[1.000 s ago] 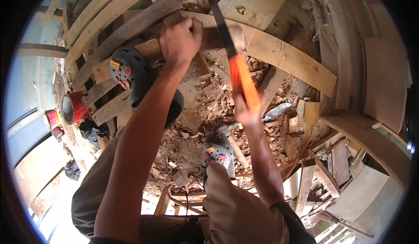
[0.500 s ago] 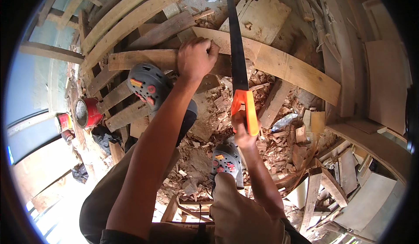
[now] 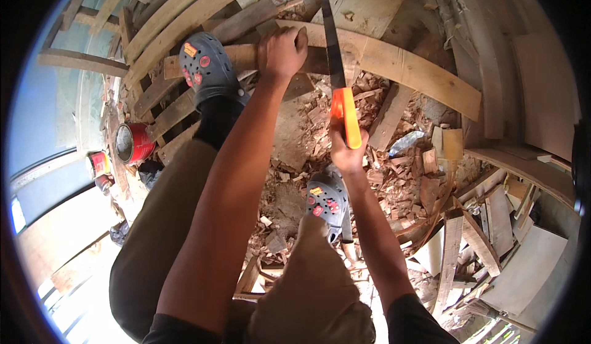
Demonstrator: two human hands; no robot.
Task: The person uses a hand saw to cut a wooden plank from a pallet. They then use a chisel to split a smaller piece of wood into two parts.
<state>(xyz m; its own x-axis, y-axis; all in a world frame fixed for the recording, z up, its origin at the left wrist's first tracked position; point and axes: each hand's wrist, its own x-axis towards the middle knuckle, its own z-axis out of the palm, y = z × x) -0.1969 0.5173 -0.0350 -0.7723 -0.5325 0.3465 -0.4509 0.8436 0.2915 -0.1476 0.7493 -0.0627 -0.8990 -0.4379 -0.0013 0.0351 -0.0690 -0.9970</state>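
Observation:
My right hand (image 3: 348, 145) is wrapped round the orange handle of a handsaw (image 3: 344, 113). Its long dark blade points away from me and lies across the right end of a short wooden board (image 3: 242, 56). My left hand (image 3: 283, 51) is closed over that board, a little left of the blade, and its fingertips are hidden. On the board's left part rests my left foot in a grey clog (image 3: 208, 67). A longer, paler plank (image 3: 415, 78) runs beneath the blade to the right.
Wood chips and offcuts (image 3: 394, 175) cover the ground around my right clog (image 3: 326, 201). A red can (image 3: 136, 143) stands at the left beside stacked slats (image 3: 184, 21). Scrap boards (image 3: 477, 239) pile up at the lower right, and a panel (image 3: 545, 92) leans at the far right.
The saw and my right hand have moved forward, away from me. My left foot has shifted forward onto the board. My left hand keeps its hold.

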